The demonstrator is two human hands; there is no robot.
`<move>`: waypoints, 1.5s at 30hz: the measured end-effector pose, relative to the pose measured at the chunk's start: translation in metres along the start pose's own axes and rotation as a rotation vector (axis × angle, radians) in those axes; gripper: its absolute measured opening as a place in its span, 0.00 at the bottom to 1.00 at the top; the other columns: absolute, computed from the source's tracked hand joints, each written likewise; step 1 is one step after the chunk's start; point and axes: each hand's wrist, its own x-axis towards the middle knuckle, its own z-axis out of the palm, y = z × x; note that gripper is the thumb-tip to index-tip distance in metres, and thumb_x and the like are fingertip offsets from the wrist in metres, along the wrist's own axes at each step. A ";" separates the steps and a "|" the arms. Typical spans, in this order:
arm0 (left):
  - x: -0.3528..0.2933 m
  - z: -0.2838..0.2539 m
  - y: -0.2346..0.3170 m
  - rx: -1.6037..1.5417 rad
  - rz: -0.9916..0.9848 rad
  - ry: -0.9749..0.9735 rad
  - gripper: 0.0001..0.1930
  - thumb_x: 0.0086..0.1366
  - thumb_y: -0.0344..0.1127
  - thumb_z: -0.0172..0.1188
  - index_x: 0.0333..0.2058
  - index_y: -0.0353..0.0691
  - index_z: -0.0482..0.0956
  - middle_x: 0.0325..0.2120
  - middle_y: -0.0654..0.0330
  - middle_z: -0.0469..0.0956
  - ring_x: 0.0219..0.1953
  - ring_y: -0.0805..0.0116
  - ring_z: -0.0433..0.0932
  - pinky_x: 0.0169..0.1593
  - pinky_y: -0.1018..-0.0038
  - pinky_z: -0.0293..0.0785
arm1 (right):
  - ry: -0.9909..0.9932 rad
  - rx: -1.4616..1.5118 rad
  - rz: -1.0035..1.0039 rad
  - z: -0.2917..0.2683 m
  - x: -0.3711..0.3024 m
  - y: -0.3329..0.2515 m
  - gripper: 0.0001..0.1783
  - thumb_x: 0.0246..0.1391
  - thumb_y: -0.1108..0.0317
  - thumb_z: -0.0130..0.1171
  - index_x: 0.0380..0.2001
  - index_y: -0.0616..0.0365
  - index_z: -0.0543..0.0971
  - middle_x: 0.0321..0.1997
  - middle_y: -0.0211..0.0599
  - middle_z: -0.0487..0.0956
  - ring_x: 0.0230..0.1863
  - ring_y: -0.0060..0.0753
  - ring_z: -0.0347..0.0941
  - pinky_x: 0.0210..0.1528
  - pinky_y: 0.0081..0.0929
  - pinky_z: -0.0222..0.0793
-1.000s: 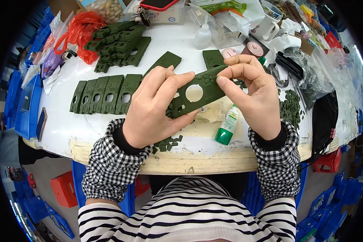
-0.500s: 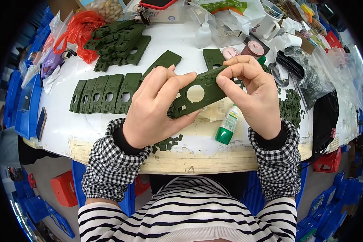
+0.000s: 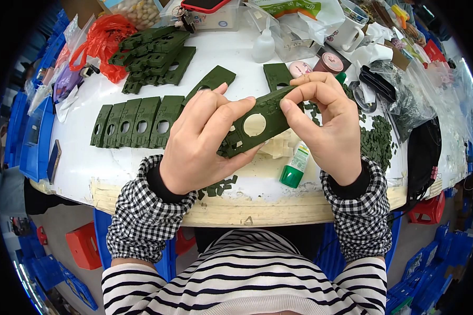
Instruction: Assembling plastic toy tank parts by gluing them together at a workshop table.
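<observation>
A dark green plastic model vehicle hull with a large round hole is tilted up above the table. My left hand is closed round its left end, thumb below and fingers above. My right hand pinches its upper right corner between thumb and forefinger; whether a small part is also in that pinch is hidden. Under the hands stands a glue bottle with a green cap, beside a cream-coloured crumpled piece. Small green parts lie near the left wrist.
Similar green hulls stand in a row at left, with a stack behind. Two more hulls, one leaning and one flat, lie beyond my hands. A heap of small green parts, a white squeeze bottle and a mug are rightward.
The hull's right end and my right hand have shifted very slightly left and down. Both hands keep their hold on the hull.
</observation>
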 end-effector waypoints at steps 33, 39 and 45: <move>-0.003 -0.012 -0.023 -0.001 -0.155 0.152 0.28 0.49 0.29 0.74 0.50 0.33 0.78 0.38 0.58 0.75 0.40 0.68 0.77 0.43 0.76 0.75 | -0.337 -0.174 -0.306 0.008 -0.009 -0.027 0.10 0.48 0.73 0.69 0.27 0.59 0.76 0.25 0.33 0.74 0.25 0.29 0.70 0.29 0.26 0.69; -0.001 -0.010 -0.019 -0.082 -0.217 0.208 0.26 0.49 0.33 0.76 0.46 0.30 0.78 0.34 0.55 0.75 0.33 0.67 0.75 0.35 0.76 0.71 | -0.617 -0.633 -0.473 0.050 -0.055 -0.023 0.09 0.44 0.71 0.62 0.32 0.59 0.80 0.32 0.33 0.76 0.33 0.33 0.77 0.31 0.30 0.75; 0.000 -0.010 -0.020 -0.007 -0.151 0.163 0.29 0.55 0.38 0.73 0.53 0.33 0.75 0.34 0.56 0.74 0.32 0.68 0.74 0.36 0.75 0.73 | -0.622 -0.873 -0.702 0.070 -0.068 -0.019 0.12 0.40 0.70 0.58 0.30 0.66 0.79 0.30 0.33 0.73 0.33 0.29 0.73 0.29 0.22 0.70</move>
